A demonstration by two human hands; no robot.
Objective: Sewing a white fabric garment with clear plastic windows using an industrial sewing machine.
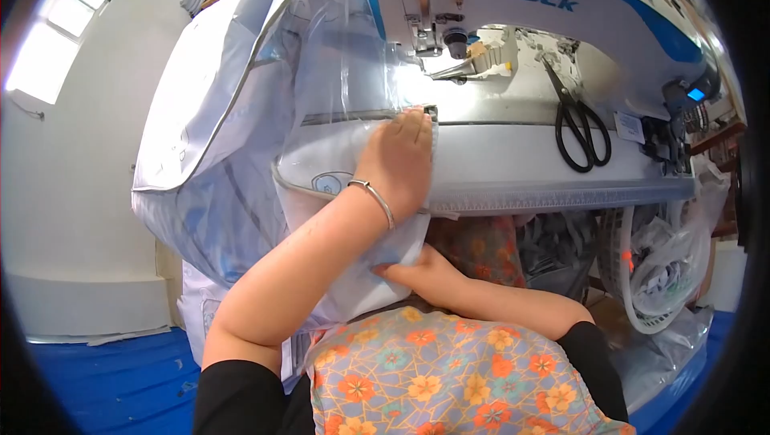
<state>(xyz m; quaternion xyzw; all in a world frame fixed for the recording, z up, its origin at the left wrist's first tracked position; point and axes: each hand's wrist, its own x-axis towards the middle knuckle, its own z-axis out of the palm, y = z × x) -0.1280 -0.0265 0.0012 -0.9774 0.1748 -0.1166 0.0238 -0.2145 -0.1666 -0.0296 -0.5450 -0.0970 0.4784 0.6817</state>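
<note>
The sewing machine [642, 22] stands on the far side of its white table [521, 158]; we judge that this leaves the near side free for handling. The translucent sheeting [212, 106] drapes off the left end, presumably so that its bulk clears the needle area. The white panel [321, 146], edged with grey piping, lies on the near left part of the table, and its lower part hangs over the front edge. Our left hand [399, 154] rests flat on the panel, fingers together, apparently to hold it smooth. Our right hand [415, 272] pinches the hanging part, thumb in front and fingers hidden behind, likely to steady it. The black-handled scissors [568, 101] lie apart at right, probably for easy reach.
</note>
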